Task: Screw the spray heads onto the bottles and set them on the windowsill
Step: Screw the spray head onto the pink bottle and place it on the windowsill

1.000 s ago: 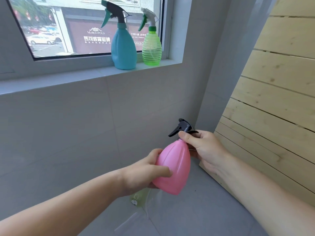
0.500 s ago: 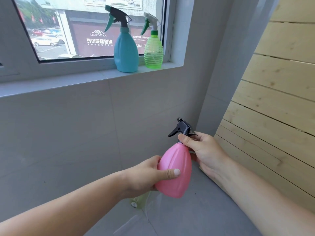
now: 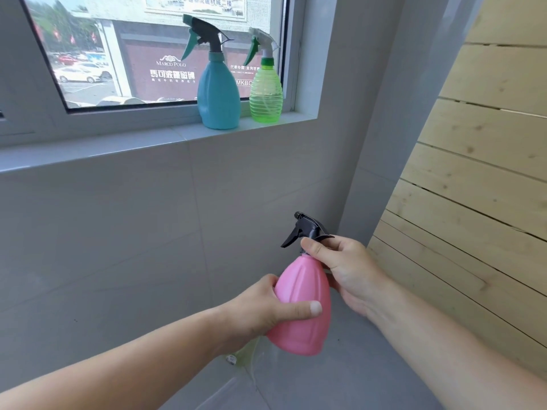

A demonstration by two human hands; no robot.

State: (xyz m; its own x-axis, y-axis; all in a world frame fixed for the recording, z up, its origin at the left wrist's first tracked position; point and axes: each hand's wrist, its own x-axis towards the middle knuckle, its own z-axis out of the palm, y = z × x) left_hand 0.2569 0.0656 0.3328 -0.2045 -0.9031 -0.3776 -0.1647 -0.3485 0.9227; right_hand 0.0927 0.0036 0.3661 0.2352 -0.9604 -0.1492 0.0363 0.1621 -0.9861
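Observation:
I hold a pink bottle (image 3: 305, 291) upright in front of the grey tiled wall. My left hand (image 3: 266, 309) wraps its body from the left, thumb across the front. My right hand (image 3: 346, 264) pinches the neck, just under the black spray head (image 3: 307, 229) that sits on top. On the windowsill (image 3: 118, 143) above stand a blue bottle (image 3: 218, 93) with a dark and teal spray head and, to its right, a clear green bottle (image 3: 265, 93) with a white and green spray head.
A pale wooden slatted panel (image 3: 479, 184) leans close on the right. The window frame's corner (image 3: 305, 54) closes off the sill at its right end. The sill runs on leftward from the blue bottle. Grey floor tiles (image 3: 340, 380) lie below.
The pink bottle has risen slightly and sits more upright between my hands. My view has moved a little closer to the window.

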